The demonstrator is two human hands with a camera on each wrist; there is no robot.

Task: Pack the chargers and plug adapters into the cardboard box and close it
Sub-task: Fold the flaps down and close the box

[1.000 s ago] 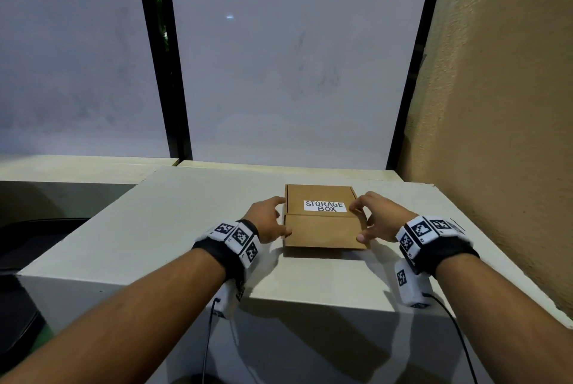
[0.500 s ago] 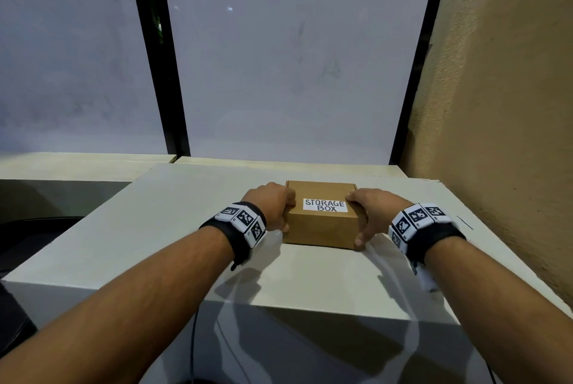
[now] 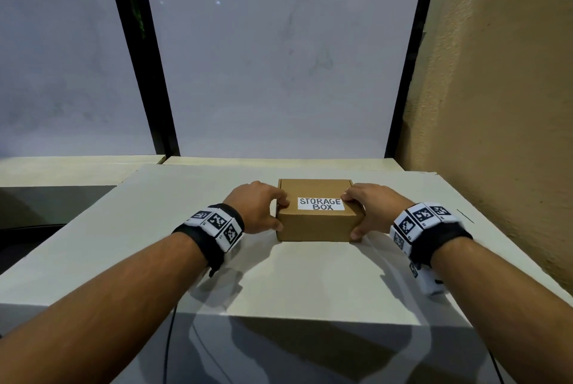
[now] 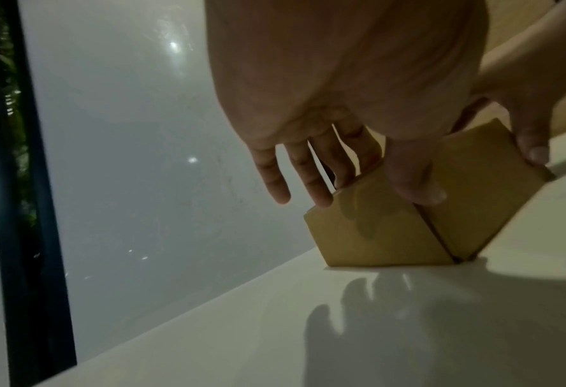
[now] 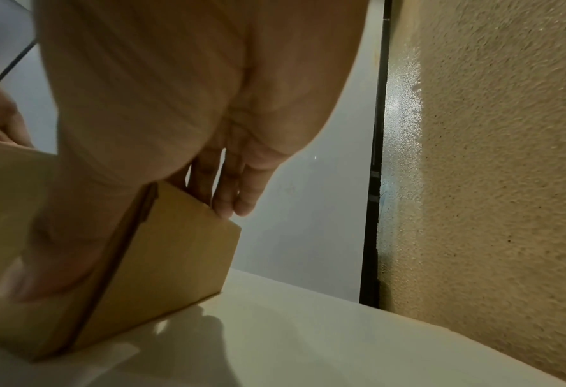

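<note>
Gripping cardboard box [image 3: 316,225] edges, both hands [image 3: 257,210].

Brown cardboard box [image 3: 316,222] closed, labelled "STORAGE BOX", flat on table.

1. "STORAGE BOX": hand-lettered black capitals in two lines on a white label [image 3: 321,203], stuck flat on the lid of the cardboard box [image 3: 319,225]. The label lies between the left hand [image 3: 259,208] and the right hand [image 3: 373,208], near both sets of fingertips.
2. Wristbands [image 3: 217,222] carry black-and-white square code markers; no readable letters or numbers.
</note>
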